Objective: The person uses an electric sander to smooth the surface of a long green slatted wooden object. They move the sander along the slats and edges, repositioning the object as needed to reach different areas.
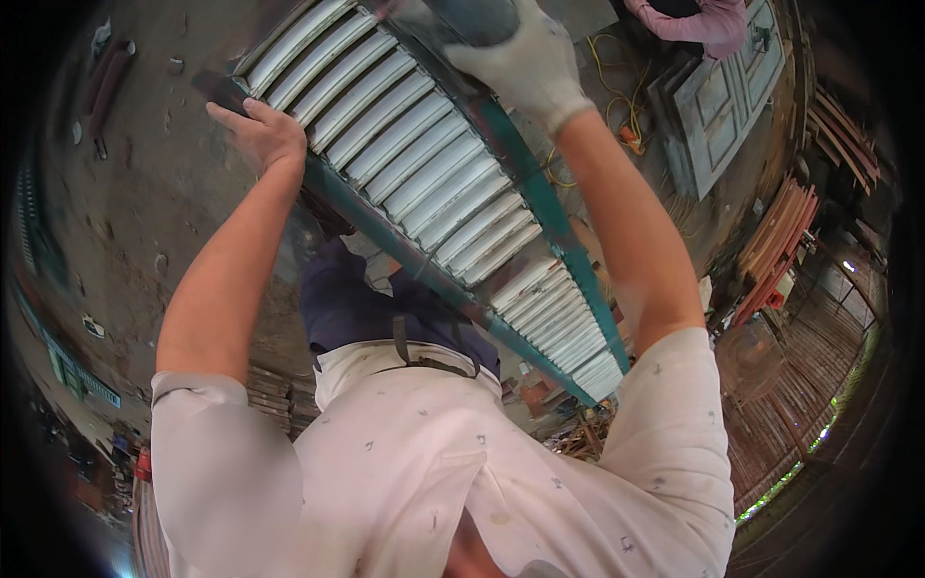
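Observation:
A long louvered shutter (414, 173) with pale worn slats and a green frame lies slantwise before me, from upper left to lower right. My bare left hand (265, 135) is at its upper left corner, fingers stretched out and touching the dark end of the frame. On my right hand (535, 67) is a pale work glove. Its fingers are wrapped round a dark, rounded tool (477, 19) over the far side of the frame. Motion blur and the picture's top edge hide the tool's working end, so its exact kind does not show.
A person in a pink sleeve (708, 29) is at the upper right, near grey panelled doors (723, 106). A yellow cord (607, 72) lies on the floor beyond my right arm. Stacked wooden strips (776, 241) stand at the right. Dark red pieces (106, 87) lie at the far left.

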